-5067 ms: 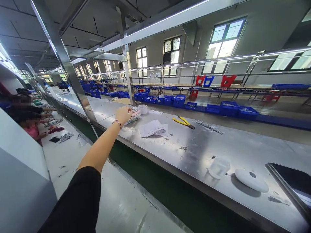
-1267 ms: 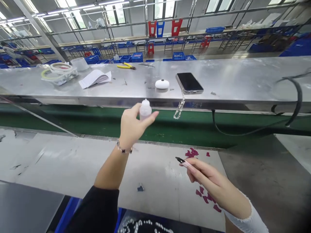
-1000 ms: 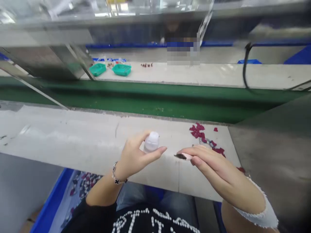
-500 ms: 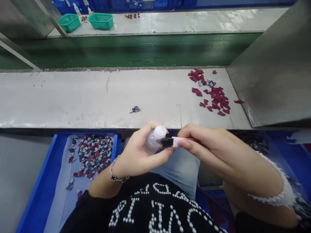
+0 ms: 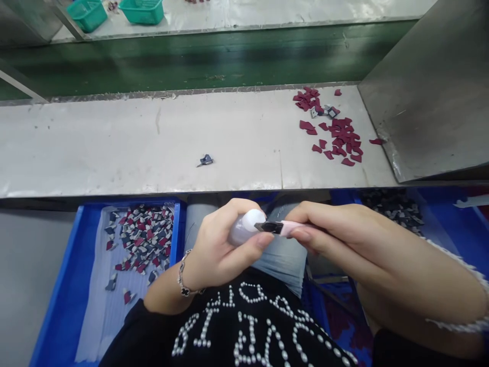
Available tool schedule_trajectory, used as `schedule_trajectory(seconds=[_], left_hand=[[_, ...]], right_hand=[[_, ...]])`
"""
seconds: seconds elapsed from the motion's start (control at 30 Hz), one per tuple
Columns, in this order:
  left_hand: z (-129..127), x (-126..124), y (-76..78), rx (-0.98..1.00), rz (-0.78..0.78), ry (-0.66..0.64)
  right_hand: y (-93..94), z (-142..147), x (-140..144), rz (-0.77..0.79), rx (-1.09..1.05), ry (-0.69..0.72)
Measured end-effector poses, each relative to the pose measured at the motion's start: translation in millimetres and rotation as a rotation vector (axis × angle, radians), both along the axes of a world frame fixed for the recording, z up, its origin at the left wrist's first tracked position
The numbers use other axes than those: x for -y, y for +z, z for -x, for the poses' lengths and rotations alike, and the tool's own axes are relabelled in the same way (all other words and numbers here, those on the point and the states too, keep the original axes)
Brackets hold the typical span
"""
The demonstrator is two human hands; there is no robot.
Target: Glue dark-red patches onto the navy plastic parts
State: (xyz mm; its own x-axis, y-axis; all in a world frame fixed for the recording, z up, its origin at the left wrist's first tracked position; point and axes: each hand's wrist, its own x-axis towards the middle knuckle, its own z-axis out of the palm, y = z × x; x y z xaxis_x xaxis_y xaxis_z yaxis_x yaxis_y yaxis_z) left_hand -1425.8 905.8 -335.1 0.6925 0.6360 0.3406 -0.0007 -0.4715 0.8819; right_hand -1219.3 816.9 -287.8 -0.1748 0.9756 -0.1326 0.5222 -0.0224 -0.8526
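beaded lettering on a black top (image 5: 244, 331) fills the nearest part of the view, and just beyond it the person's two hands meet over a lap in light jeans. the left hand (image 5: 217, 247), with a bracelet (image 5: 183, 278) at the wrist, has its fingers curled closed around a small white plastic bottle (image 5: 246, 227), the thumb lying along its near side and the rounded cap pointing right. the right hand (image 5: 344, 244) pinches a slim pink tool with a black tip (image 5: 277, 227) between thumb and fingers, and that dark tip touches the bottle's cap. to the left of the hands, under the bench edge, a blue bin (image 5: 53, 300) holds a scatter of dark red, navy and white pieces on a pale liner. farther off lies a pale worktable (image 5: 95, 153); one small dark piece (image 5: 206, 160) sits alone near its middle, and a heap of dark red pieces (image 5: 332, 132) lies toward its far right, just beside a slanted grey metal panel (image 5: 431, 86). beyond the table runs a green conveyor belt (image 5: 191, 56), and at the far left two green baskets (image 5: 141, 10) stand on another surface.
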Motion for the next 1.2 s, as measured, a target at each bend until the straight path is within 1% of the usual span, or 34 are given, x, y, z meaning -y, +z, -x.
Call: schedule_trajectory(seconds=[0.17,0.27,0.37,0.43,0.5,0.57,0.6,0.67,0.77,0.87,1.03,1.2], left_hand=[[-6.2,-11.9,-5.4,-0.009,0.053,-0.036],[-8.6,-17.0,-10.1,0.012,0.111,-0.040],[-9.2,-22.7,-18.5,0.075,0.172,-0.010],[-8.8,-27.0,-26.0,0.139,0.206,0.013],[-8.7,-30.7,-33.7,0.221,0.244,0.033],[-8.9,-33.2,-40.2,0.293,0.282,0.047],[-8.9,-34.1,-42.9,0.319,0.297,0.049],[-8.6,-35.4,-47.0,0.352,0.321,0.040],[-6.3,-37.2,-51.5,0.372,0.350,0.027],[-3.4,-39.0,-55.5,0.355,0.407,0.026],[-4.5,-40.2,-59.7,0.327,0.469,0.007],[-10.7,-39.8,-59.1,0.302,0.497,-0.013]], right_hand=[[-5.8,-6.5,-13.1,0.063,-0.089,0.030],[-12.1,-12.8,-18.4,0.150,-0.079,0.055],[-18.1,-14.9,-18.9,0.165,-0.033,0.025],[-21.0,-11.6,-17.4,0.111,0.039,-0.016],[-23.3,-6.0,-15.7,-0.018,0.117,-0.043],[-25.9,-1.0,-15.1,-0.149,0.154,-0.040],[-27.4,0.3,-15.6,-0.178,0.152,-0.031],[-31.0,0.0,-17.9,-0.141,0.114,0.000],[-38.3,-5.7,-22.9,0.022,0.012,0.037],[-47.4,-10.8,-26.7,0.117,-0.103,0.021],[-60.0,-9.6,-29.8,0.100,-0.209,-0.045],[-65.4,-7.7,-33.0,0.065,-0.187,-0.097]])
